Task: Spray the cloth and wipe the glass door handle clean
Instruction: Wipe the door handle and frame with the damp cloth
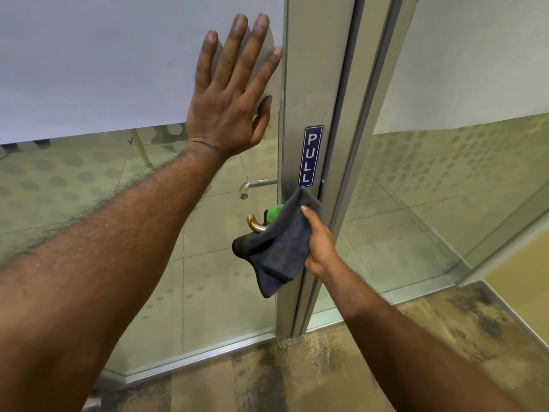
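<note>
My left hand (234,87) lies flat with fingers spread on the frosted upper pane of the glass door (89,69). My right hand (319,239) grips a dark grey cloth (276,248) and presses it over the metal lever handle (255,224), of which only the curved end shows. Something green (274,211) peeks out behind the cloth; I cannot tell what it is. A blue PULL sign (310,156) sits on the aluminium door stile just above the cloth.
A second handle (252,187) shows through the glass on the far side. To the right stand the door frame (365,114) and a fixed glass panel (460,173). Below lies a stained beige carpet (356,367).
</note>
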{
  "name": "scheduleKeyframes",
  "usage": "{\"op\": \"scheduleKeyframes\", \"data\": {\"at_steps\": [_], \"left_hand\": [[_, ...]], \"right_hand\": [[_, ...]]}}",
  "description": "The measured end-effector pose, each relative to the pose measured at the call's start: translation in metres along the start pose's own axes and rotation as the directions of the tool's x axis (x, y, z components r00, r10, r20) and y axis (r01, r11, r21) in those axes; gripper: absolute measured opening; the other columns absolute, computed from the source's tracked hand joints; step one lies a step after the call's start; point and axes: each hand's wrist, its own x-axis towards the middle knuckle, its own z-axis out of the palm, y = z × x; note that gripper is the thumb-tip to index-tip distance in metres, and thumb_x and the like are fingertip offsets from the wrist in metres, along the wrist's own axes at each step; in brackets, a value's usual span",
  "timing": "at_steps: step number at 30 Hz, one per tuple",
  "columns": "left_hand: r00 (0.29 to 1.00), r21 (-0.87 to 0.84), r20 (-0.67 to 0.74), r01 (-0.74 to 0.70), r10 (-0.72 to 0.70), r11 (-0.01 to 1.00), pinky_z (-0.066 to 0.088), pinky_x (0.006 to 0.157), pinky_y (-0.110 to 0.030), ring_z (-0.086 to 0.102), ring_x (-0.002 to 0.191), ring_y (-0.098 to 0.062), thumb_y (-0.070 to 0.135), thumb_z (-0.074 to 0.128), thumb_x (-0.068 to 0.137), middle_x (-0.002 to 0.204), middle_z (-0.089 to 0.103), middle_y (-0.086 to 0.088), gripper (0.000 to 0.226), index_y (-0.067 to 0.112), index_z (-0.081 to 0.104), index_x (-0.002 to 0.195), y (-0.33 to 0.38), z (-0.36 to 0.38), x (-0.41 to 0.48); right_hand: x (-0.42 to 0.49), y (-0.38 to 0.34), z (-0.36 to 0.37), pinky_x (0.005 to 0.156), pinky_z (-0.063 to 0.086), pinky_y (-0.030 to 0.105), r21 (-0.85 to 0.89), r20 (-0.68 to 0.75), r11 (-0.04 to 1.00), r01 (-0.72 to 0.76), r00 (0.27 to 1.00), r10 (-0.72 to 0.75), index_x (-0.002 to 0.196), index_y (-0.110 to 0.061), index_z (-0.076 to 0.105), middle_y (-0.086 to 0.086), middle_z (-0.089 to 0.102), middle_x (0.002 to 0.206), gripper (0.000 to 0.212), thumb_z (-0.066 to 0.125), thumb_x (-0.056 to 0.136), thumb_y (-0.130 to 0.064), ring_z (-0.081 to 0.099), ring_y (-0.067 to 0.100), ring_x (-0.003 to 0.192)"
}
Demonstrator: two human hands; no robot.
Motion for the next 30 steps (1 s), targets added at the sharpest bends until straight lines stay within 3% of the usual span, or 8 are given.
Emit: {"op": "scheduleKeyframes", "data": {"at_steps": [7, 10, 12, 17, 22, 25, 27, 30], "left_hand": [[0.999, -0.022, 0.044, 0.024, -0.023, 0.999, 0.017, 0.118, -0.058, 0.027, 0.148, -0.041, 0.042, 0.033, 0.103, 0.162, 0.028, -0.019, 0.062, 0.020, 0.024, 0.160, -0.002, -0.002, -0.001], [0.998, -0.011, 0.056, 0.019, -0.018, 1.000, 0.017, 0.118, -0.058, 0.028, 0.148, -0.040, 0.042, 0.033, 0.103, 0.162, 0.029, -0.019, 0.061, 0.020, 0.025, 0.160, -0.005, -0.004, -0.003], [0.998, -0.012, 0.057, 0.006, -0.006, 1.000, 0.018, 0.118, -0.058, 0.028, 0.148, -0.040, 0.041, 0.033, 0.103, 0.161, 0.030, -0.018, 0.060, 0.020, 0.026, 0.160, -0.003, -0.005, -0.003], [0.995, -0.038, 0.101, 0.011, -0.007, 0.999, 0.013, 0.120, -0.057, 0.023, 0.150, -0.039, 0.041, 0.028, 0.104, 0.163, 0.025, -0.018, 0.061, 0.021, 0.023, 0.161, -0.003, -0.008, -0.001], [0.995, -0.023, 0.103, 0.006, -0.003, 1.000, 0.012, 0.120, -0.056, 0.025, 0.150, -0.038, 0.040, 0.031, 0.103, 0.163, 0.027, -0.017, 0.060, 0.020, 0.026, 0.160, -0.002, -0.007, -0.002], [0.994, -0.051, 0.112, 0.004, 0.002, 0.999, 0.012, 0.120, -0.056, 0.025, 0.150, -0.037, 0.040, 0.029, 0.104, 0.163, 0.027, -0.016, 0.059, 0.021, 0.027, 0.160, 0.000, -0.008, -0.001], [0.990, -0.075, 0.141, 0.015, -0.005, 0.997, 0.008, 0.120, -0.055, 0.021, 0.151, -0.036, 0.041, 0.026, 0.104, 0.164, 0.024, -0.015, 0.059, 0.021, 0.023, 0.160, 0.000, -0.010, 0.001], [0.984, -0.100, 0.179, 0.026, -0.008, 0.995, 0.004, 0.121, -0.054, 0.016, 0.153, -0.035, 0.042, 0.022, 0.105, 0.166, 0.018, -0.014, 0.060, 0.022, 0.018, 0.161, -0.001, -0.013, 0.003]], "right_hand": [[-0.026, 0.021, 0.018, 0.079, 0.061, 0.037, -0.062, 0.027, 0.996, -0.071, 0.997, 0.073, 0.110, -0.007, 0.064, 0.011, 0.076, 0.093, 0.028, 0.073, 0.087, -0.020, 0.075, 0.023, 0.089], [-0.032, 0.033, 0.001, 0.083, 0.059, 0.039, -0.172, 0.047, 0.985, -0.021, 0.998, 0.029, 0.102, -0.011, 0.065, 0.010, 0.076, 0.091, 0.018, 0.072, 0.085, -0.012, 0.074, 0.025, 0.093], [-0.028, 0.032, -0.010, 0.085, 0.059, 0.041, -0.256, -0.026, 0.966, 0.032, 0.999, -0.040, 0.102, -0.013, 0.065, 0.011, 0.075, 0.095, 0.020, 0.074, 0.084, -0.012, 0.073, 0.029, 0.096], [-0.024, 0.015, -0.005, 0.090, 0.058, 0.042, -0.396, -0.155, 0.901, 0.176, 0.955, -0.254, 0.124, -0.012, 0.058, 0.009, 0.070, 0.114, 0.047, 0.077, 0.083, -0.024, 0.069, 0.023, 0.105], [-0.064, 0.019, -0.004, 0.082, 0.056, 0.023, -0.536, -0.129, 0.768, 0.350, 0.865, -0.484, 0.115, -0.023, 0.056, -0.004, 0.067, 0.106, 0.033, 0.072, 0.087, -0.016, 0.067, 0.013, 0.103], [-0.079, -0.001, -0.003, 0.081, 0.055, 0.020, -0.542, -0.031, 0.675, 0.501, 0.791, -0.612, 0.105, -0.035, 0.054, -0.011, 0.066, 0.099, 0.041, 0.076, 0.083, -0.008, 0.068, 0.003, 0.096], [-0.083, -0.021, 0.001, 0.082, 0.054, 0.017, -0.582, 0.068, 0.559, 0.590, 0.721, -0.690, 0.112, -0.033, 0.054, -0.009, 0.067, 0.106, 0.043, 0.077, 0.079, -0.017, 0.067, 0.001, 0.099], [-0.067, -0.035, 0.015, 0.097, 0.052, 0.026, -0.735, 0.238, 0.314, 0.602, 0.661, -0.712, 0.130, -0.019, 0.049, 0.003, 0.057, 0.128, 0.060, 0.078, 0.078, -0.026, 0.056, 0.015, 0.120]]}}
